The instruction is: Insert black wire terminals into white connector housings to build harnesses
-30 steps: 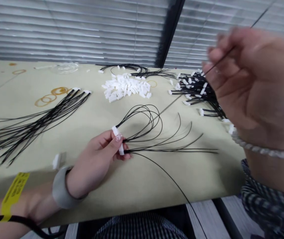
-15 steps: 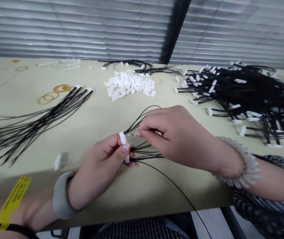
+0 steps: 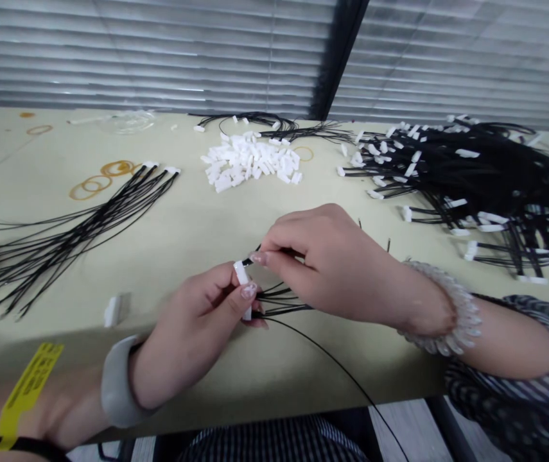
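- Since a moment ago my right hand (image 3: 332,263) has closed the last gap, and the wire end it pinches now sits right at the top of the white connector (image 3: 243,282), where before it was just short of it.
- My left hand (image 3: 197,321) grips that connector upright between thumb and fingertips, low over the near part of the table (image 3: 182,218).
- Black wires (image 3: 278,301) already seated in the connector fan out to the right beneath my right hand; one long strand runs off the near table edge.
- My right hand is clenched on the single wire with thumb and forefinger; whether its tip has entered the slot I cannot tell.
- To do this well, I judge I should grip close to the tip, keep it in line with the slot, push straight in, and hold the housing steady.
- Farther back lies a pile of loose white connectors (image 3: 250,163).
- Left of me lies a bundle of bare wires (image 3: 76,231); to the right, a heap of finished harnesses (image 3: 486,173).
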A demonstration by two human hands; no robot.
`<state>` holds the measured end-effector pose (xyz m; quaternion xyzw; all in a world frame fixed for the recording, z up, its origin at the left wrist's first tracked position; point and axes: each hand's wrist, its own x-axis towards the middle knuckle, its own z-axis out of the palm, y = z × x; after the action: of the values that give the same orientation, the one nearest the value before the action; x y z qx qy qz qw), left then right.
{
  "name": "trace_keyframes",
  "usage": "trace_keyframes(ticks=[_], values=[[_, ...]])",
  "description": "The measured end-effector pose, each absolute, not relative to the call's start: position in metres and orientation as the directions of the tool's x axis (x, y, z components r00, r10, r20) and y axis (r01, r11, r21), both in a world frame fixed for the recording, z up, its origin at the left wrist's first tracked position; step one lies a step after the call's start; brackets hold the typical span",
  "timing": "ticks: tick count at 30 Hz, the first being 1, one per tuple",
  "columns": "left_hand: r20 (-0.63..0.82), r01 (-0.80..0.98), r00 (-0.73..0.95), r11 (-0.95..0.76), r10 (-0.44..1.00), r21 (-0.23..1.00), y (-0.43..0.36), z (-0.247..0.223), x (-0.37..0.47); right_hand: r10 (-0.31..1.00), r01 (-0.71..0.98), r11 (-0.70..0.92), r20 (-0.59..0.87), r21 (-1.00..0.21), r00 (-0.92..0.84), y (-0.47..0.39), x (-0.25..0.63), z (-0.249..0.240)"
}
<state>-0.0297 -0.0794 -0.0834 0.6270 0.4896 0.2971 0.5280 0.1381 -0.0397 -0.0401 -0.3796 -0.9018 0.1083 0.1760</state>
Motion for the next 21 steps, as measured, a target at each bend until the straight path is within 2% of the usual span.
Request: trace_keyframes(ticks=[10, 17, 21], values=[[-0.164, 0.364, 0.319, 0.039, 0.934, 0.93, -0.083, -0.085, -0.031, 0.788, 0.633, 0.576, 0.145, -0.517, -0.599, -0.044, 0.133, -0.043], [-0.159, 0.297, 0.313, 0.062, 0.936, 0.953, -0.081, -0.084, -0.03, 0.756, 0.616, 0.629, 0.188, -0.474, -0.627, -0.044, 0.129, -0.047], [-0.17, 0.1, 0.277, 0.148, 0.946, 0.984, -0.078, -0.092, -0.032, 0.743, 0.615, 0.669, 0.362, -0.417, -0.563, -0.03, 0.147, -0.038]])
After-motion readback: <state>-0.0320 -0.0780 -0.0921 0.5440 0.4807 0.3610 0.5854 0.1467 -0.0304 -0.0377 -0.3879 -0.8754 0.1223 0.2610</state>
